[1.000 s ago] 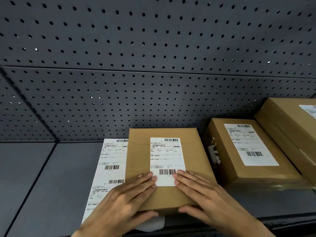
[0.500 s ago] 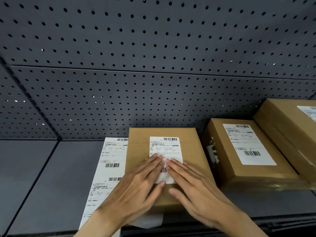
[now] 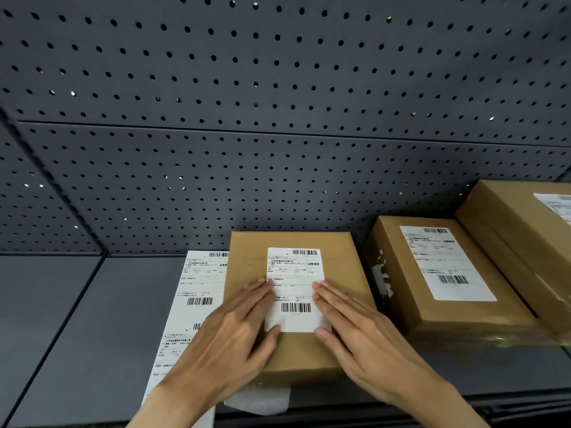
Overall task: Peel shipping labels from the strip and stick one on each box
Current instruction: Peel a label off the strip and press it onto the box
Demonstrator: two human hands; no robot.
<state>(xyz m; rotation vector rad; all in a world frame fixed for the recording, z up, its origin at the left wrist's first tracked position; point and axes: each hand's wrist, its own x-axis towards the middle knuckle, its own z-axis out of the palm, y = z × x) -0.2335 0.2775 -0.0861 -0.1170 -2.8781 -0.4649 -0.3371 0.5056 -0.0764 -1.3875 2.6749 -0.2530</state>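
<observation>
Left hand [image 3: 230, 338] and right hand [image 3: 363, 332] lie flat, fingers spread, grasping nothing. They press the label's [image 3: 295, 288] side edges onto the box [image 3: 349, 267].

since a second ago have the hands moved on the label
Yes. The left hand and right hand slid up from the label's bottom edge and now flank its lower barcode.

shelf [image 3: 77, 319] left of label strip [image 3: 197, 291] free; 2 boxes [image 3: 438, 273] crowd right.

"业务类型" on box label [image 3: 295, 288]
</observation>
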